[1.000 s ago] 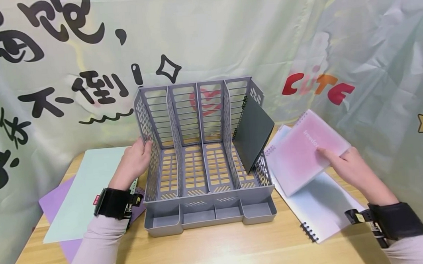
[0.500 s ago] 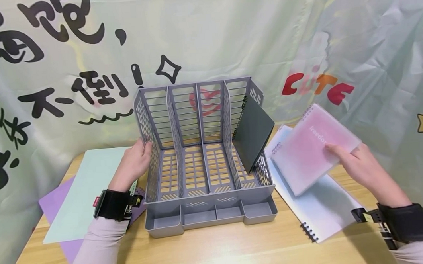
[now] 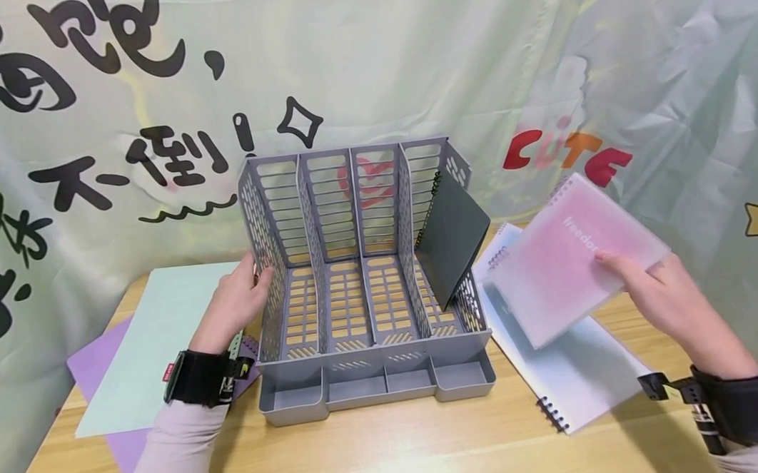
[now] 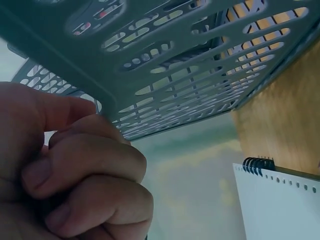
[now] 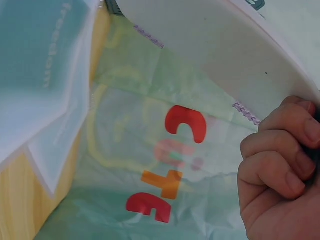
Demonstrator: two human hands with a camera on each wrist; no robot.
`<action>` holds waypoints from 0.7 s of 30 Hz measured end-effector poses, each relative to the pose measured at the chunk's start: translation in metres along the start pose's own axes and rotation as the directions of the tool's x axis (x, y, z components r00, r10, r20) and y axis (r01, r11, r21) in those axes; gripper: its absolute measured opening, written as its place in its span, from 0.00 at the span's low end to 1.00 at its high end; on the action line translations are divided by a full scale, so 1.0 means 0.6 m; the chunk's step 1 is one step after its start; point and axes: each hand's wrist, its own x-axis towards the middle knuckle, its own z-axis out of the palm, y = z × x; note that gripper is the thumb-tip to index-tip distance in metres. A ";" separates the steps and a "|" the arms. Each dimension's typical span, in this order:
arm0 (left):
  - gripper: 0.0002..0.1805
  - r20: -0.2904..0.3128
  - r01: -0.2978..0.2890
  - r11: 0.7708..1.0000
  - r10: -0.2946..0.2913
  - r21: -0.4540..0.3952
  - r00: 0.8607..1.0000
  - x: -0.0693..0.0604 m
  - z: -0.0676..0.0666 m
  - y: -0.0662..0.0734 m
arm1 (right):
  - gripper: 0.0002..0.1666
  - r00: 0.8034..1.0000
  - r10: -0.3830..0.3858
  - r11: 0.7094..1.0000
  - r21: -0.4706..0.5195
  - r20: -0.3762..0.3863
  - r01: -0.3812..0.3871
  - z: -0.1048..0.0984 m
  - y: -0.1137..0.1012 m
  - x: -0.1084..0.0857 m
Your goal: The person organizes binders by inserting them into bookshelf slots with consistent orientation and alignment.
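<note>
Left hand (image 3: 234, 297), fingers curled, grips the rack (image 3: 455, 346), a black pad (image 3: 452, 236) leaning across its right slot (image 3: 445, 331), while right hand (image 3: 679, 313) pinches the pink pad (image 3: 567, 262) over pale pads (image 3: 573, 376) near the right edge of the desk (image 3: 358, 459).

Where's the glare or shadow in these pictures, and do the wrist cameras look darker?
Head view: glare on the wooden table, soft shadow at lower right; left wrist view: dimmer, left hand shaded; right wrist view: dimmer too, colors muted.
</note>
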 end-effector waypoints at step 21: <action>0.33 -0.005 -0.004 1.000 0.004 0.019 1.000 -0.006 0.026 -0.017 | 0.14 0.995 0.060 0.998 -0.010 -0.076 -0.061 -0.032 -0.064 -0.037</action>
